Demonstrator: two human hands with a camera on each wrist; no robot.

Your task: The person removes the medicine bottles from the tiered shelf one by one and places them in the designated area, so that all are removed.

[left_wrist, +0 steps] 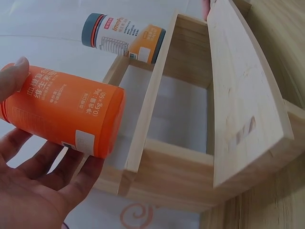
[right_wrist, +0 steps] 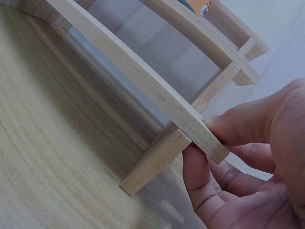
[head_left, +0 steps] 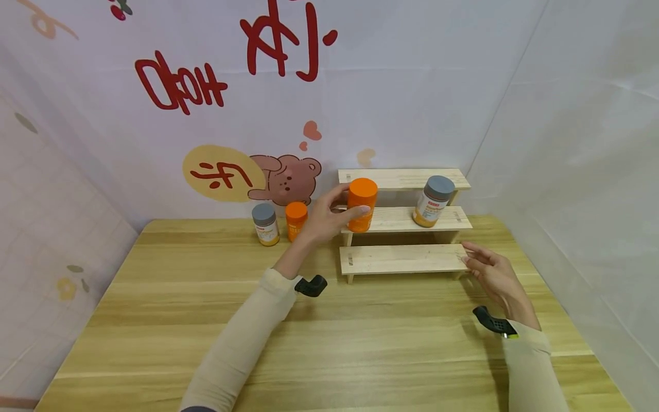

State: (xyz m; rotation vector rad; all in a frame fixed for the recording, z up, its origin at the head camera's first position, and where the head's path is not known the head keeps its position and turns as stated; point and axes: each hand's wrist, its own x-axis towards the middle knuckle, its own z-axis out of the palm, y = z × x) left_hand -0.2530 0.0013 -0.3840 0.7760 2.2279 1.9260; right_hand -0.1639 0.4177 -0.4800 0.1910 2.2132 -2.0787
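My left hand [head_left: 326,217] grips an orange bottle [head_left: 362,205] with an orange cap, upright at the left end of the middle tier of a wooden three-step rack [head_left: 404,258]. In the left wrist view, the thumb and fingers lie around that bottle's orange label [left_wrist: 66,107], close beside the middle board. My right hand [head_left: 496,280] pinches the right end of the lowest board [right_wrist: 209,143], thumb on top and fingers beneath. A white and yellow bottle [head_left: 433,201] with a grey cap stands toward the right of the middle tier.
On the table [head_left: 206,320], left of the rack, stand another grey-capped bottle [head_left: 265,225] and another orange bottle [head_left: 296,218], partly behind my left forearm. A printed cloth [head_left: 412,86] hangs behind the rack, and a white cloth [head_left: 587,189] hangs along the right side.
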